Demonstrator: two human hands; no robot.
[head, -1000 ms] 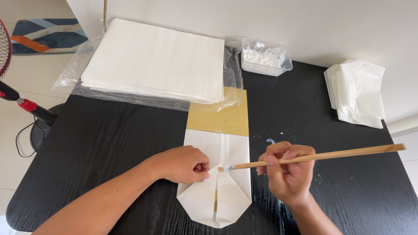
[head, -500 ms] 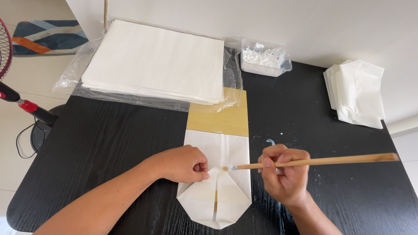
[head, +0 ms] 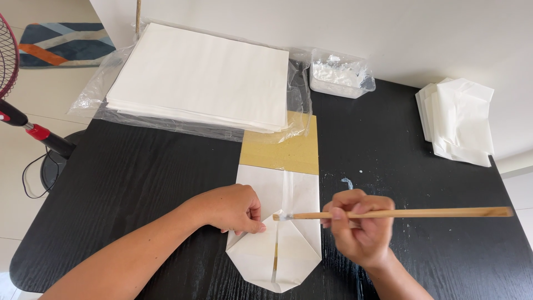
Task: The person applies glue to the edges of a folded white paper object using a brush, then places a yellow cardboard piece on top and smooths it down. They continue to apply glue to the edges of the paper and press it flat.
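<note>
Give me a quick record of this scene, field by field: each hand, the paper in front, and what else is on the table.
left hand: presses down on the folded white paper
right hand: grips a wooden stick brush, tip on the paper's flap
under the paper: tan cardboard sheet
surface: black table
far left: stack of white sheets on clear plastic
far centre: clear tub of white paste
far right: pile of folded white pieces

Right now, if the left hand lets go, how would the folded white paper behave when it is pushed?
The folded white paper looks thin, so it would probably slide lightly over the smooth black table. Its flaps may spring open without the left hand pressing them.
</note>
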